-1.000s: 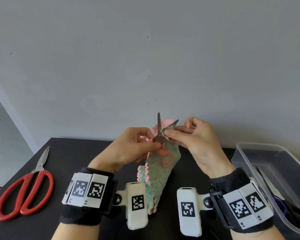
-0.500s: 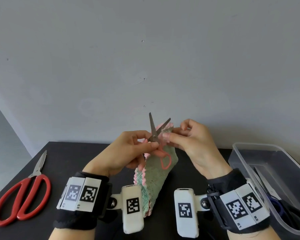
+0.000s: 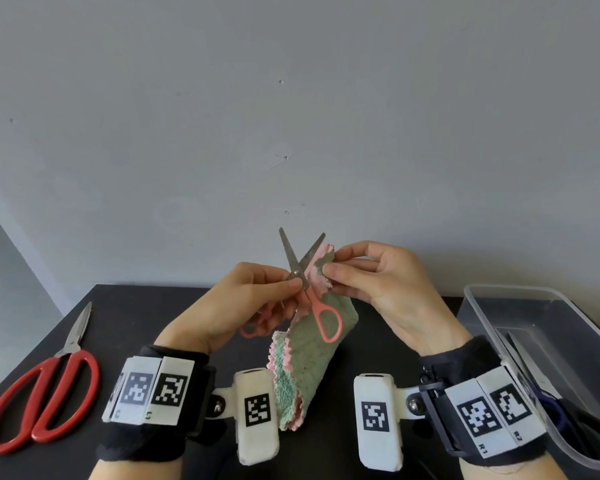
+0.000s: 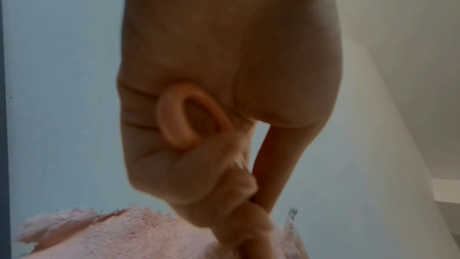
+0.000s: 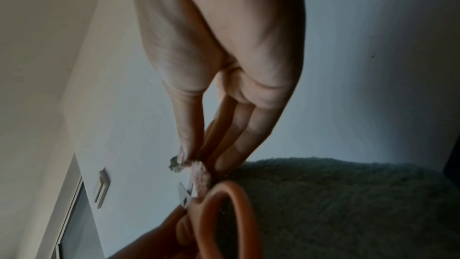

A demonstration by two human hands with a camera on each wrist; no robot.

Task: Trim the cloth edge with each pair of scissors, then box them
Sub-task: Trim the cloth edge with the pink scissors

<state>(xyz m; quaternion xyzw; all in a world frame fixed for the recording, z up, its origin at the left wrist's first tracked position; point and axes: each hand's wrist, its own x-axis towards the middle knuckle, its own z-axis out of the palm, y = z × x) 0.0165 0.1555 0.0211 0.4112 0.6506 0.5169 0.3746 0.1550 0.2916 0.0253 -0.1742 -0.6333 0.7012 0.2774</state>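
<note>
At frame centre, the left hand (image 3: 236,306) grips small pink scissors (image 3: 307,285), blades spread. The right hand's (image 3: 388,289) fingers (image 3: 340,271) pinch the cloth (image 3: 312,341) edge. Red scissors (image 3: 39,400) lie lower left on the worktop (image 3: 136,306).

My bare hands end at black wrist cuffs (image 3: 160,441) carrying white blocks (image 3: 257,415) printed with black square-code markers (image 3: 375,416).

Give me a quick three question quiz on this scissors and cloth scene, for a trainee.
1. True or false: the small pink scissors have their blades apart.
2. Which hand pinches the cloth at its top edge? A left hand B right hand
3. Fill in: the red scissors lie on the ____, not in the clear box.

Key: 1 true; 2 B; 3 table.
</note>
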